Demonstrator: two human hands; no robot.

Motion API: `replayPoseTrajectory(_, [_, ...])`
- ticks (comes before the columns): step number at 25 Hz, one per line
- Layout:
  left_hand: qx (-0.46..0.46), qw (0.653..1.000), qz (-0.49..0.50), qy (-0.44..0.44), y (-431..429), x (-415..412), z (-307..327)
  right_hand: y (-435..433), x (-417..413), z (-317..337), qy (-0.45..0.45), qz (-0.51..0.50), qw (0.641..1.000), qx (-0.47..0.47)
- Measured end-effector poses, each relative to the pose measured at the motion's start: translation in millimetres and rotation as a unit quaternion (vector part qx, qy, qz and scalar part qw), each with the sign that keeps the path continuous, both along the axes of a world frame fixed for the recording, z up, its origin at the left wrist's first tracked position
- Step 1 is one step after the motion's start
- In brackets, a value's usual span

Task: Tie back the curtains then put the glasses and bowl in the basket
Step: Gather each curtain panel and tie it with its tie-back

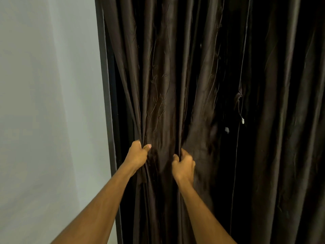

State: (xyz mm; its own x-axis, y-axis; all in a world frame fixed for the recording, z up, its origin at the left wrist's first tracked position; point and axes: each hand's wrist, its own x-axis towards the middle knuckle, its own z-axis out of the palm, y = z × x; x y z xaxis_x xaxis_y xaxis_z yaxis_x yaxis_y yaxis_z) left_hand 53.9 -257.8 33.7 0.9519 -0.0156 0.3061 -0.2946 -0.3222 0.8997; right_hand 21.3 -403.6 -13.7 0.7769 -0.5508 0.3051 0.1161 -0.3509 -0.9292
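1. Dark brown curtain (163, 76) is hung in vertical folds w/ faint vine-like stitching, just beside the pale wall (49, 85) at left of view.
2. Left hand (138, 154): curtain's outer folds, nearest the wall, are gripped w/ curled fingers; thumb is laid across the fabric front.
3. Right hand (183, 167): a bunch of folds further right is clutched, fingers curled in; slightly blurred.
4. Fabric betw. the hands is gathered into a bundle; hands are held at approx. equal height, near each other, not touching.
5. 2nd panel (284, 120) is hung loose at right; a thin cord (245, 50) w/ small white tag (242, 120) is seen betw. the panels.
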Motion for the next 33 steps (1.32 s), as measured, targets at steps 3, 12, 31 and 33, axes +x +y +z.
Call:
replayPoseTrajectory(3, [0.007,0.999,0.031,-0.005,-7,-2,2,27,-9,-5,-0.020,0.004,0.996,-0.090])
replayPoseTrajectory(12, [-0.013,0.999,-0.013,0.035,-21,-21,18,74,-10,-19,-0.050,0.062,0.968,-0.237])
replayPoseTrajectory(31, [0.022,0.997,-0.067,0.035,17,-24,15,-14,-5,-28,-0.035,0.062,0.991,0.111])
replayPoseTrajectory(33, [0.015,0.996,-0.076,0.034,21,-27,17,-30,5,-20,0.006,0.131,0.977,0.168])
